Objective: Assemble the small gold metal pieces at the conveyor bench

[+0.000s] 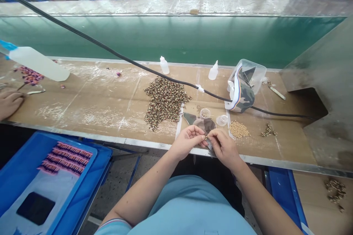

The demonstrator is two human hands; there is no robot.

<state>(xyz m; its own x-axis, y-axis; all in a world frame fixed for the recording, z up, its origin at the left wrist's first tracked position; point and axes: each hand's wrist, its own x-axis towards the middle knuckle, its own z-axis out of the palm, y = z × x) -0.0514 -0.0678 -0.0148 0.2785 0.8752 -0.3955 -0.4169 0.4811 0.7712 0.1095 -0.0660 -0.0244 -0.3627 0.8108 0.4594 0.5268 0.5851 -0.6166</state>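
One tiny gold-coloured piece [206, 137] is pinched by the closed fingertips of the bare left hand [186, 141] and bare right hand [225, 149], over the front edge of a brown worktable [91, 93]; small round beige beads [239, 129] are heaped near the right hand.

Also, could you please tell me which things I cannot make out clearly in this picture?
- Small piece at the fingertips of the left hand and right hand, head view: too small, partly covered by fingers.
- Another person's hand, head view: cut off by the left edge.
- Clear plastic box, head view: camouflage cloth hides part of its inside.
- Brown pile, head view: single pieces too small for detail.
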